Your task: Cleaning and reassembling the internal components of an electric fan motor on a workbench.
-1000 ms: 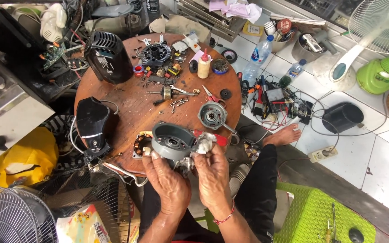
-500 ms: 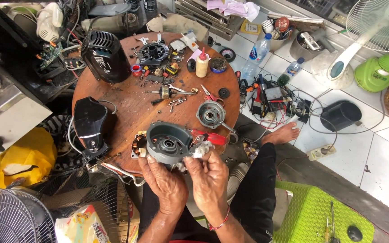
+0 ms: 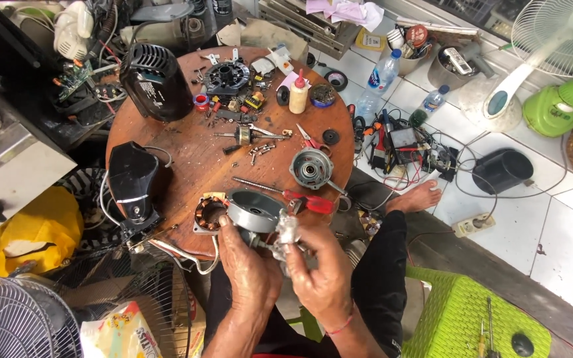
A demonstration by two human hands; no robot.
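The left hand (image 3: 247,262) is closed around the grey motor housing (image 3: 254,210), its fingers wrapped on the lower side and its thumb on the rim; just to the left of this grip lies the copper-wound stator (image 3: 208,213), touching the housing at the edge of the round wooden table (image 3: 187,152). To the right of that grip, the right hand (image 3: 319,265) pinches a small crumpled pale piece (image 3: 288,229) between thumb and fingers, pressed against the housing. Just above this pinch lies the red-handled screwdriver (image 3: 306,201), and further up the grey rotor cap (image 3: 312,168).
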